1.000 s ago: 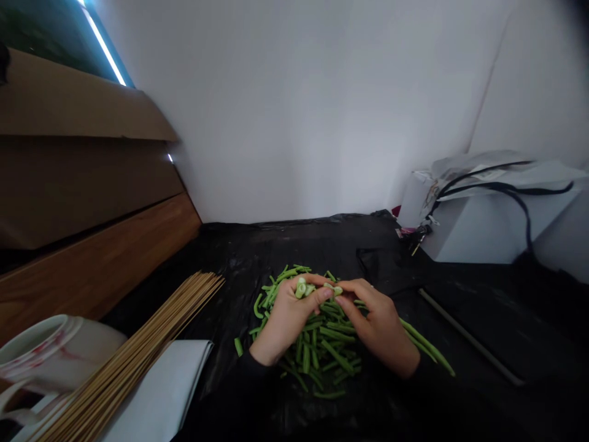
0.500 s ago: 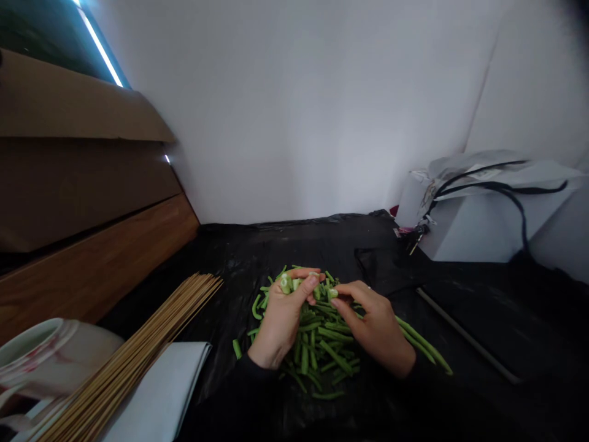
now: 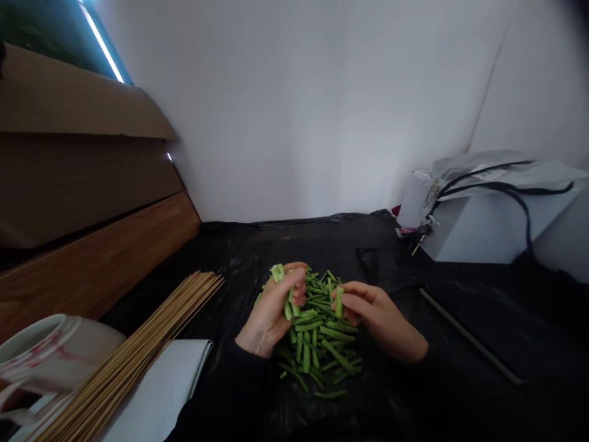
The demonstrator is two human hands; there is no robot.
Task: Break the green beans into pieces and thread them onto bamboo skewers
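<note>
Cut green bean pieces [image 3: 322, 334] lie in a loose heap on the black plastic sheet [image 3: 285, 242]. Over the left side of the heap, my left hand [image 3: 276, 301] is closed around several bean pieces [image 3: 278, 272], whose ends stick out above and below the fingers. At the heap's right edge my right hand [image 3: 375, 313] pinches one short bean piece [image 3: 339, 302] between thumb and fingers, held roughly upright. A gap separates the two hands. Part of the heap is hidden behind both of them.
To the left lie a bundle of thin wooden sticks [image 3: 151, 334], a folded pale sheet [image 3: 161, 387] and a stained white pitcher [image 3: 64, 353]. A grey rod [image 3: 469, 334] rests at right. Behind it stands a white box [image 3: 483, 227] with black cords. A white wall [image 3: 294, 110] closes off the back.
My hands have drawn apart, the left moving slightly left. The bean piece in my right hand now stands upright. The long beans beside my right wrist are no longer visible.
</note>
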